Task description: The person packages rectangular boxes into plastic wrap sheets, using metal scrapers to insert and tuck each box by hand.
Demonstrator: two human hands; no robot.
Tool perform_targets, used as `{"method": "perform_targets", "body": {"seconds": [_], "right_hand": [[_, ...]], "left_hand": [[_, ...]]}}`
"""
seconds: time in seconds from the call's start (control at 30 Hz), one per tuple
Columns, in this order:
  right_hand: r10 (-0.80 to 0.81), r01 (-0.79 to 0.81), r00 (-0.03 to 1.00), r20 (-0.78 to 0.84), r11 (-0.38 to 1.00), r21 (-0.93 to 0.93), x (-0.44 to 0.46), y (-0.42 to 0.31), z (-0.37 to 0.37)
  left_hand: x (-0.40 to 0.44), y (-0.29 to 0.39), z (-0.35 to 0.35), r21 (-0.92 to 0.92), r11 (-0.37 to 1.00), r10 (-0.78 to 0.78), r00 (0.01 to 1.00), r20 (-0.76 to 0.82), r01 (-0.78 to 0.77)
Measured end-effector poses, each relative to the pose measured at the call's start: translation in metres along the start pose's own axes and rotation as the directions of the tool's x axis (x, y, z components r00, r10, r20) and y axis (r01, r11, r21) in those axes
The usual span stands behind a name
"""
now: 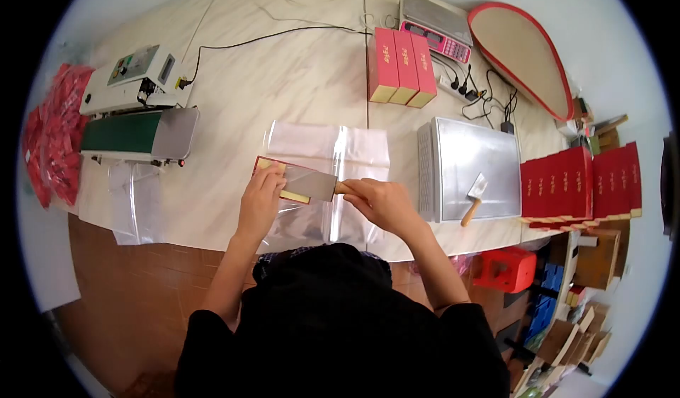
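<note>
My right hand [382, 201] is closed round the wooden handle of a scraper [312, 184] with a broad metal blade. The blade lies over a small red-edged, cream box [295, 197], covering much of it. My left hand [263, 194] grips the box at its left end, with the fingers over the top. Beneath both hands, clear plastic sheets or bags [365, 154] are spread on the table. A smaller wooden-handled scraper [475, 197] rests on a silver metal box [453, 150] to the right.
Three red boxes [401, 65] stand ahead, beside a scale [435, 26]. Rows of red boxes [559, 185] line the right side. At left are a bag sealer [131, 122], a bag of red packets [53, 136] and clear bags [136, 200]. A black cable [276, 33] crosses the table [234, 79].
</note>
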State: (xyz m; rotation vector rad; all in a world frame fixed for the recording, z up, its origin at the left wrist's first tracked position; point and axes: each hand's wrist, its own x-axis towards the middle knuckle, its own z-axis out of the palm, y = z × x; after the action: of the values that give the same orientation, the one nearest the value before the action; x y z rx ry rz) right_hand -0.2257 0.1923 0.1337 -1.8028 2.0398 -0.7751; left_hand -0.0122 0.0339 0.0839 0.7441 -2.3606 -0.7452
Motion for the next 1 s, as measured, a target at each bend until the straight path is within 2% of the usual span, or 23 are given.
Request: {"method": "perform_targets", "body": {"seconds": [0.07, 0.13, 0.17, 0.23, 0.3, 0.4, 0.5, 0.63, 0.7, 0.77, 0.83, 0.87, 0.93, 0.97, 1.0], "right_hand": [[-0.002, 0.002, 0.999, 0.035, 1.0, 0.018, -0.001, -0.004, -0.008], [0.047, -0.054, 0.995, 0.085, 0.995, 0.084, -0.002, -0.008, -0.016], [0.015, -0.023, 0.993, 0.116, 0.997, 0.067, -0.005, -0.009, -0.02], [0.136, -0.149, 0.985, 0.11, 0.982, 0.117, -0.013, -0.007, -0.03], [0.064, -0.074, 0.993, 0.102, 0.992, 0.098, -0.024, 0.002, -0.037], [0.27, -0.289, 0.95, 0.156, 0.951, 0.114, -0.036, 0.004, -0.055], [0.355, -0.368, 0.928, 0.112, 0.921, 0.125, -0.036, 0.006, -0.056], [0.355, -0.349, 0.935, 0.002, 0.916, 0.197, -0.023, 0.009, -0.021], [0.27, -0.258, 0.961, -0.061, 0.953, 0.156, -0.012, 0.003, -0.004], [0.273, -0.269, 0.962, -0.031, 0.958, 0.1, -0.005, -0.004, 0.004], [0.147, -0.146, 0.987, -0.061, 0.989, 0.032, 0.0, -0.011, 0.009], [0.112, -0.112, 0.991, -0.067, 0.994, 0.01, 0.002, -0.013, 0.011], [0.098, -0.099, 0.994, -0.041, 0.995, -0.028, 0.005, -0.019, 0.012], [0.083, -0.084, 0.996, -0.019, 0.994, -0.067, 0.006, -0.022, 0.012], [0.085, -0.086, 0.996, -0.015, 0.994, -0.068, 0.007, -0.024, 0.013]], "left_hand": [[-0.001, -0.002, 0.001, -0.014, 1.0, -0.002, 0.999, -0.044, 0.001], [-0.003, -0.003, 0.0, -0.002, 1.0, -0.009, 1.0, -0.018, 0.009], [-0.004, -0.003, 0.0, -0.007, 0.999, -0.038, 0.998, -0.055, 0.038], [-0.004, -0.004, 0.0, -0.027, 0.999, 0.017, 0.999, -0.038, -0.018], [-0.006, -0.007, 0.002, -0.022, 1.0, 0.006, 0.998, -0.067, -0.007], [-0.006, -0.008, 0.002, -0.002, 1.0, 0.02, 0.998, -0.052, -0.02], [-0.007, -0.008, 0.0, 0.004, 0.999, 0.031, 0.999, -0.022, -0.031], [-0.007, -0.009, -0.002, 0.051, 0.995, 0.083, 0.997, -0.003, -0.083], [-0.007, -0.01, -0.007, 0.038, 0.995, 0.091, 0.996, 0.02, -0.092], [-0.011, -0.014, -0.011, 0.028, 0.995, 0.093, 0.995, 0.041, -0.094], [-0.017, -0.02, -0.013, 0.098, 0.988, 0.13, 0.989, -0.077, -0.122], [-0.019, -0.024, -0.016, 0.098, 0.988, 0.124, 0.989, -0.077, -0.116], [-0.023, -0.032, -0.023, -0.03, 1.0, -0.011, 0.995, -0.101, 0.008], [-0.023, -0.035, -0.027, -0.033, 0.999, -0.014, 0.995, -0.101, 0.011], [-0.023, -0.038, -0.031, -0.09, 0.993, -0.08, 0.995, -0.064, 0.074]]}}
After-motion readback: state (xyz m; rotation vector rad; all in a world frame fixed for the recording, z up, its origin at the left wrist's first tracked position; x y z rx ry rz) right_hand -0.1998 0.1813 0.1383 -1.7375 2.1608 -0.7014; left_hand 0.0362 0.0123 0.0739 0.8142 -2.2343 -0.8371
